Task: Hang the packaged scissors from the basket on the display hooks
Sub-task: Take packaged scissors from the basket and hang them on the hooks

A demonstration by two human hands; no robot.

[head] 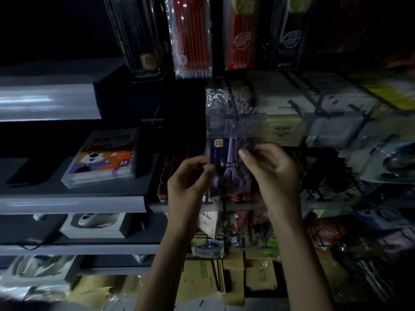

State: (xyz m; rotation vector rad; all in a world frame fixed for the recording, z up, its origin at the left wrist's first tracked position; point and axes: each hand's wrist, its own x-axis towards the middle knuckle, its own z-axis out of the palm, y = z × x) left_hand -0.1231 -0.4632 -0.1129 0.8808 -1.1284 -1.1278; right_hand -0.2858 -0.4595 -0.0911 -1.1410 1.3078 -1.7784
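Both hands are up in the middle of the frame, working the same pack. The left hand [190, 176] pinches the left edge of the packaged scissors [225, 163] between thumb and fingertips. The right hand [270, 168] has its fingers curled in and grips the pack's upper right side. The pack is a dark blue card with purple scissors under crinkly clear plastic. It's held upright, just under a clear plastic price strip [235, 126]. Can't tell if the top of the pack is on anything yet; that bit is too dark and blurry.

To the right of the strip there are dark wire hooks [296, 105] sticking out over pale boxed goods. Top centre has hanging pencil packs, a black one [139, 41] and a red one [190, 39]. On the left of the frame, a grey shelf [71, 204] holds a marker box [105, 158] with a cartoon dog on it. Cardboard boxes [260, 277] sit along the bottom, between the forearms.
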